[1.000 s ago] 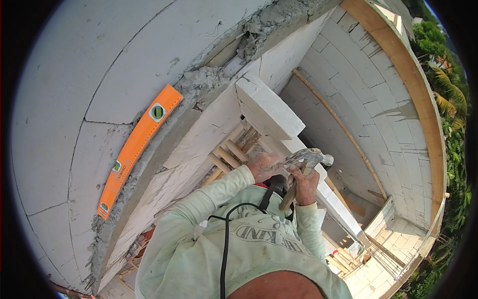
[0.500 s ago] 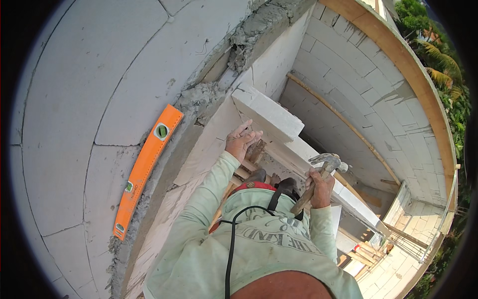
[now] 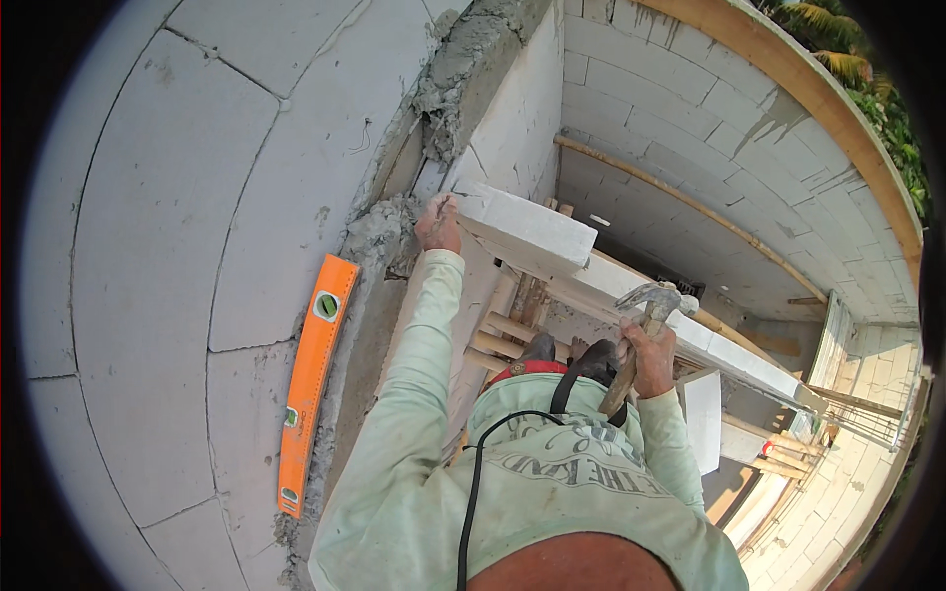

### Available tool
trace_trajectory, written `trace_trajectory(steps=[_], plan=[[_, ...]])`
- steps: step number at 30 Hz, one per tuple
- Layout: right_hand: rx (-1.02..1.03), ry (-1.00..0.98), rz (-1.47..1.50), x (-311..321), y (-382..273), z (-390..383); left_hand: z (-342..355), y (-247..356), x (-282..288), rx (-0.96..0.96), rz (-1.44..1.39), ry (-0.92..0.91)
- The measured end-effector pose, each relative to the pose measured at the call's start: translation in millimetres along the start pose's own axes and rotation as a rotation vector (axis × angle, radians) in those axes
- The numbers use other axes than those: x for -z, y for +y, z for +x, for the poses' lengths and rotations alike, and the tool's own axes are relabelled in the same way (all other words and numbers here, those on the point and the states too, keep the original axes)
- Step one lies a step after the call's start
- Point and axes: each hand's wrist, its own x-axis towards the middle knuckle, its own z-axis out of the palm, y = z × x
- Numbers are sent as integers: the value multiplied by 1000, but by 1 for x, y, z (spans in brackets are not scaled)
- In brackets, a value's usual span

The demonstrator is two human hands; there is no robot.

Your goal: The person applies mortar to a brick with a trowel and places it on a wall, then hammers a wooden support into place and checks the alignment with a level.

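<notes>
My left hand (image 3: 439,225) is raised to the near-left end of a white block (image 3: 524,229), fingers bent against it; a small dark shape shows at the fingertips, too unclear to name. My right hand (image 3: 647,355) grips the handle of a claw hammer (image 3: 652,307), its metal head tilted up beside the lower row of blocks (image 3: 709,345). An orange spirit level (image 3: 318,379) lies left of my left arm, along a rough mortar edge (image 3: 382,236), on a surface of large pale blocks (image 3: 158,295).
A curved-looking block wall (image 3: 690,89) with a timber top edge (image 3: 788,54) rises at right, crossed by a pole (image 3: 670,192). Below me are wooden poles (image 3: 512,330), my feet and a drop between walls. Trees (image 3: 847,69) show beyond.
My left hand has left the hammer and moved up-left to the block's end, its fingers spread midway, bent now. The hammer stays in my right hand. The view has turned slightly.
</notes>
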Motion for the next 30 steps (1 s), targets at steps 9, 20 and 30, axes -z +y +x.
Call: trace_trajectory(steps=[9, 20, 30], plan=[[-18, 8, 44, -4, 1, 0, 9, -4, -10, -125, 298, -26], [-76, -45, 9, -5, -2, 7, 21, -27, -16, -151, 277, 16], [-43, -122, -43, 0, -1, 11, 21, -28, -15, -225, 279, 41]])
